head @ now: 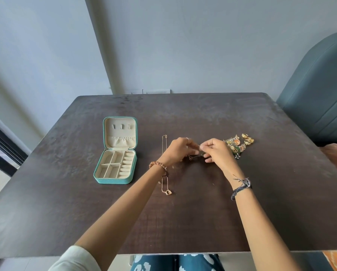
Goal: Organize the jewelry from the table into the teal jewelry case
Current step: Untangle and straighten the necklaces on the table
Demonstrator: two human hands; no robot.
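The teal jewelry case (113, 179) lies open at the table's left, with a cream lining, bare compartments and ring rolls. My left hand (178, 150) and my right hand (216, 150) meet at the table's middle. Both pinch a thin dark chain (196, 156) that hangs between them just above the surface. A gold necklace with a heart pendant (166, 190) runs under my left wrist, its clasp end beyond the hand. A heap of gold earrings and rings (240, 142) lies right behind my right hand, partly hidden by it.
The dark wooden table (261, 192) stands against a grey wall. A teal upholstered chair (318, 98) is at the right edge. The table's near edge lies close to my lap.
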